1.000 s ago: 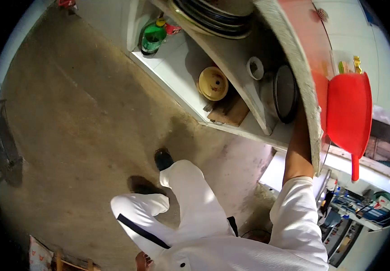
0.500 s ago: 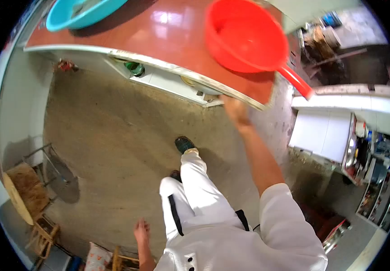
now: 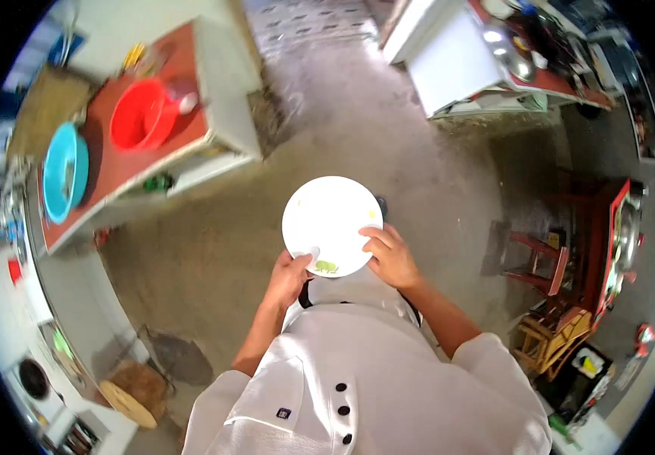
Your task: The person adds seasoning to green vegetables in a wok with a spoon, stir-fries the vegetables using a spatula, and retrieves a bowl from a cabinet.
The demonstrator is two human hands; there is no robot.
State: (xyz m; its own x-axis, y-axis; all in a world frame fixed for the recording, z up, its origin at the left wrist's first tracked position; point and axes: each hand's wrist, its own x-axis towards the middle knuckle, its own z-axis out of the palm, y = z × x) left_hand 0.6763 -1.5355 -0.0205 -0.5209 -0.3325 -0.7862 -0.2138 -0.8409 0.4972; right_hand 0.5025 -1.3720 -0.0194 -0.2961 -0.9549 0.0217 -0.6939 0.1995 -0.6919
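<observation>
A round white plate (image 3: 332,216) with a green print near its lower rim is held level in front of my body. My left hand (image 3: 289,279) pinches its lower left edge, thumb on top. On the lower right edge, my right hand (image 3: 391,258) grips the plate with its fingers lying over the rim. The fingers beneath the plate are hidden.
Left, a red-topped counter (image 3: 107,171) carries a red plastic dipper (image 3: 136,121) and a blue basin (image 3: 54,171). A white cabinet (image 3: 449,61) stands ahead right. A red stool (image 3: 543,262) and a bamboo chair (image 3: 559,334) are right; a round-topped stool (image 3: 126,402) is lower left.
My right hand has left the counter's edge, and the plate is now in both hands. My left hand has come up from my side. The view has turned right, away from the counter.
</observation>
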